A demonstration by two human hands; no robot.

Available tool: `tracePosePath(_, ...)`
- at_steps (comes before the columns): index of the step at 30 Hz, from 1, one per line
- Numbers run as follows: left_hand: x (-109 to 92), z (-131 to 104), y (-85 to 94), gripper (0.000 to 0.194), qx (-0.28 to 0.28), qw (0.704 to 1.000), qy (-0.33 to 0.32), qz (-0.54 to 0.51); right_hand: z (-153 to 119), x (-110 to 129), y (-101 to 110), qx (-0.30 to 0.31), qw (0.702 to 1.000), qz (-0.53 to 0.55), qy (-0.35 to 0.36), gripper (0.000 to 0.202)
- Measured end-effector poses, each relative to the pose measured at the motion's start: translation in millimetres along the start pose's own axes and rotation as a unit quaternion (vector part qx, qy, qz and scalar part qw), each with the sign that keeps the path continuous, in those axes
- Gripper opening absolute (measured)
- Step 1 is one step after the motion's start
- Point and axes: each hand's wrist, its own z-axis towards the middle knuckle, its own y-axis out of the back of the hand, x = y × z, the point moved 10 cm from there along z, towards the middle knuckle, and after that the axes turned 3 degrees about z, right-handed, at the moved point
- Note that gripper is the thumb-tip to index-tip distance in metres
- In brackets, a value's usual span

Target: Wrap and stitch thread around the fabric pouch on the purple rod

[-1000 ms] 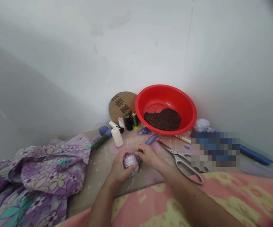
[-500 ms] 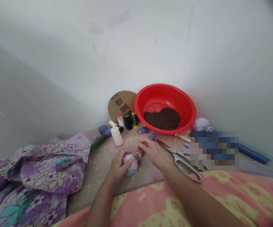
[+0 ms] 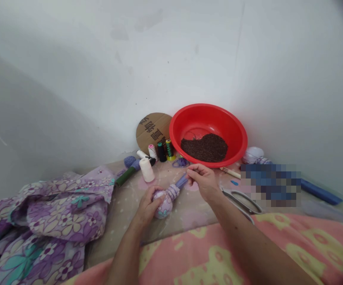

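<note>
My left hand [image 3: 148, 202] is closed round a stuffed ball of lilac floral cloth [image 3: 163, 208]. Purple-and-white cord [image 3: 173, 191] is wound about the ball's neck, and a bluish-purple stem [image 3: 182, 181] sticks out of it towards the right. At the far end of that stem, my right hand [image 3: 202, 180] has its thumb and fingertips pinched together. Whatever is in that pinch is too small to make out. Partly behind my right wrist lie large scissors [image 3: 244, 198] with grey handles.
A red basin [image 3: 237, 156] holding dark brown grains [image 3: 205, 147] stands against the wall. Thread cones, including a white one [image 3: 147, 170], are left of it, near a cardboard disc [image 3: 150, 128]. Floral cloth [image 3: 64, 221] lies left, a pink-yellow blanket [image 3: 189, 257] in front.
My right hand has drawn away from the ball's neck, up and to the right, uncovering the wound cord and the stem. My left hand keeps its hold on the ball.
</note>
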Motion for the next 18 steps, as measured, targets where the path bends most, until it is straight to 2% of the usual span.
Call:
tracePosePath(4, 1, 0, -0.7, 0.027, 0.003, 1.0, 0.002, -0.015, 0, 10, 4, -0.012, 0.999, 0.04, 0.0, 0.02)
tracePosePath(11, -1, 0, -1.2, 0.026, 0.005, 1.0, 0.001, -0.025, 0, 12, 4, -0.014, 0.998, 0.061, 0.001, 0.019)
tracePosePath(14, 1, 1, 0.2, 0.027, -0.003, 1.0, 0.001, -0.01, 2, 2, 6, -0.009, 1.0, 0.013, -0.021, 0.018)
tracePosePath(18, -1, 1, 4.5, 0.028, -0.021, 1.0, -0.005, 0.018, -1, -27, 1, 0.04, 0.986, -0.138, -0.079, 0.014)
